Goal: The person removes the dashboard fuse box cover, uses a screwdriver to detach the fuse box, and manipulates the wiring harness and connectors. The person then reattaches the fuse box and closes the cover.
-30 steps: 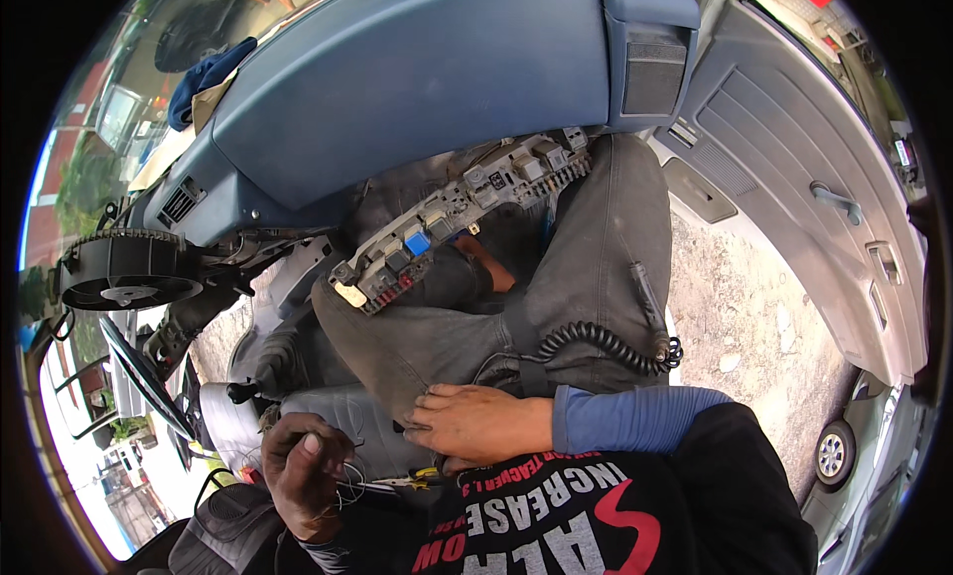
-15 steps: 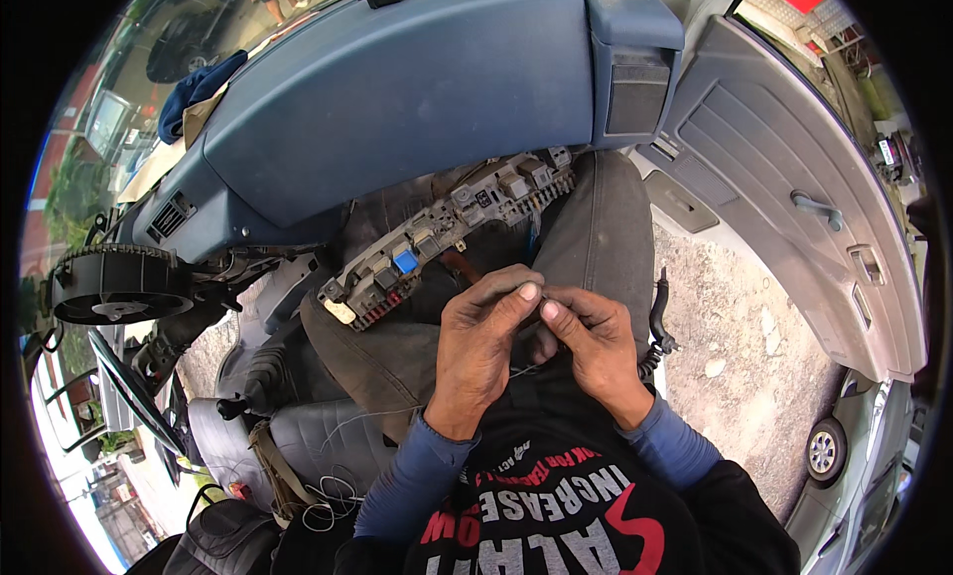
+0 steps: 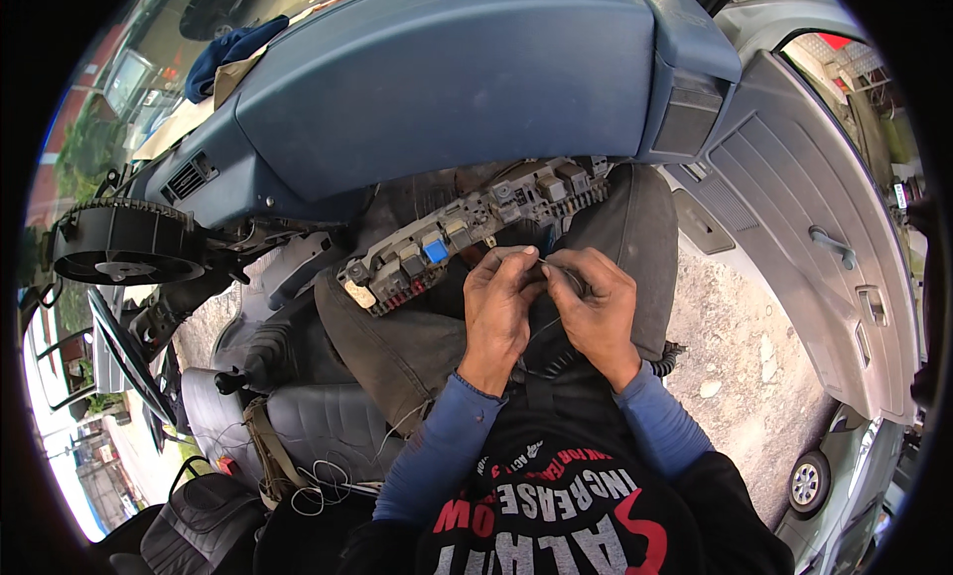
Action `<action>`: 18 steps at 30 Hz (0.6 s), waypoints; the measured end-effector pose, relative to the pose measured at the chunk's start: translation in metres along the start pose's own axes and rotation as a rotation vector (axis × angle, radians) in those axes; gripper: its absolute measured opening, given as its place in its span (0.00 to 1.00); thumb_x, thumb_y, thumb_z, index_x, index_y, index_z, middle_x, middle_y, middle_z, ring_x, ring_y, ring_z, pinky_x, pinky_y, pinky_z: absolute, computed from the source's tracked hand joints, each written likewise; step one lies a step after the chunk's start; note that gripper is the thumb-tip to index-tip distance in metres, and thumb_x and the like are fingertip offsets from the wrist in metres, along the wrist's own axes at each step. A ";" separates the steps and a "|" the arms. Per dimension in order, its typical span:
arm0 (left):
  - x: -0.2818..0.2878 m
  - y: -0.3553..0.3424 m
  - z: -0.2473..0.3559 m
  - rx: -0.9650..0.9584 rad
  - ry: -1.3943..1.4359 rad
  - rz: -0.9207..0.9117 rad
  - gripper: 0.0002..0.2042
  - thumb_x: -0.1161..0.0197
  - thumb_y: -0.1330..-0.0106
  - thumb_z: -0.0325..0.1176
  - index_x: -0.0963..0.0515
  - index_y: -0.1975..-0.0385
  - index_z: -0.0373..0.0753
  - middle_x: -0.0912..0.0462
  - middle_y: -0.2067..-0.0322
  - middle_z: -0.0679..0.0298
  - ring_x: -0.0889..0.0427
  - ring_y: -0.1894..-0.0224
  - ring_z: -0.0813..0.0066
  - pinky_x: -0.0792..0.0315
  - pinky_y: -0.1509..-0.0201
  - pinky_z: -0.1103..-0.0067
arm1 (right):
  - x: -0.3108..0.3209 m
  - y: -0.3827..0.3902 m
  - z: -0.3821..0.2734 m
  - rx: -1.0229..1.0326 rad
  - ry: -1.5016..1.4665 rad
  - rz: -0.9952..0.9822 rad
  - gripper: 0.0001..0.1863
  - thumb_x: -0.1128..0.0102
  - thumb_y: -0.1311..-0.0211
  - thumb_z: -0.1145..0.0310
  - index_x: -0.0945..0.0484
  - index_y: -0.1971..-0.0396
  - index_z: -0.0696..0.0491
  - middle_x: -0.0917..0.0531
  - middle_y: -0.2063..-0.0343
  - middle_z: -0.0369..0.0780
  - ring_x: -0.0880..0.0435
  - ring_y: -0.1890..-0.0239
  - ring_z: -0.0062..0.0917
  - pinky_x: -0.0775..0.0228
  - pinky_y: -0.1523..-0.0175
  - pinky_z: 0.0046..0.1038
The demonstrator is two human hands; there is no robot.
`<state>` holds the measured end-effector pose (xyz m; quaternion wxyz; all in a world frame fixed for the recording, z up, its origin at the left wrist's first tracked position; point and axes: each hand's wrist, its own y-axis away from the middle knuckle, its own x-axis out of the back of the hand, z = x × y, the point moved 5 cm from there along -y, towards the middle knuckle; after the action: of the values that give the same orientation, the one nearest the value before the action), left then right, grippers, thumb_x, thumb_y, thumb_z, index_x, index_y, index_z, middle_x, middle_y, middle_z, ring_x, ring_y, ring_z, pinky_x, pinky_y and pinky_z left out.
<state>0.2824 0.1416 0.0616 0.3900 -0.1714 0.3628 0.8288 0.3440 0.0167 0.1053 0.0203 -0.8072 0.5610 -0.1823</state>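
Observation:
My left hand (image 3: pixel 499 307) and my right hand (image 3: pixel 599 307) meet in front of my torso, fingertips pinched close together. Between them is a short bit of thin wire (image 3: pixel 542 261); the fingers hide most of it. A pale strand trails below the right hand. Just beyond my hands, a long grey fuse box (image 3: pixel 467 224) lies slanted across my thighs, with rows of fuses and several relays, one of them a blue relay (image 3: pixel 435 250). Neither hand touches the fuse box.
A blue dashboard (image 3: pixel 447 88) spans the far side. The car door (image 3: pixel 794 198) stands open at the right, above rough ground. At the left are a round black blower housing (image 3: pixel 129 242), a gear lever (image 3: pixel 233 380) and a grey seat (image 3: pixel 328 438) with a loose white cable (image 3: pixel 320 488).
The view has shifted, so the dashboard and fuse box sit farther right. My hands remain together, the right fingers curled more, and a bit of thin wire now shows between the fingertips.

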 end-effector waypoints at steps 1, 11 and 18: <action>0.003 -0.002 -0.002 0.021 -0.018 0.017 0.06 0.35 0.28 0.30 0.18 0.60 0.33 0.16 0.62 0.62 0.15 0.59 0.72 0.19 0.51 0.73 | 0.000 -0.002 -0.007 0.058 0.082 -0.020 0.08 0.28 0.41 0.79 0.14 0.61 0.59 0.15 0.70 0.42 0.16 0.73 0.26 0.25 0.67 0.28; 0.012 -0.021 -0.011 0.254 0.250 0.258 0.09 0.40 0.26 0.33 0.23 0.60 0.33 0.22 0.62 0.60 0.19 0.57 0.68 0.18 0.46 0.66 | 0.001 -0.015 0.004 -0.004 -0.074 0.112 0.06 0.28 0.40 0.79 0.13 0.63 0.60 0.19 0.75 0.37 0.20 0.75 0.20 0.29 0.69 0.25; 0.041 0.018 0.050 -0.048 -0.213 0.099 0.08 0.36 0.27 0.32 0.20 0.62 0.32 0.18 0.66 0.61 0.13 0.64 0.68 0.15 0.59 0.71 | -0.014 -0.061 0.022 0.186 0.229 0.195 0.07 0.28 0.47 0.76 0.15 0.67 0.57 0.20 0.63 0.43 0.17 0.61 0.39 0.24 0.56 0.36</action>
<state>0.2424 0.1916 0.0810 0.3806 -0.0734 0.3072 0.8692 0.4016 0.0487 0.0951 0.0483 -0.7174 0.6162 -0.3213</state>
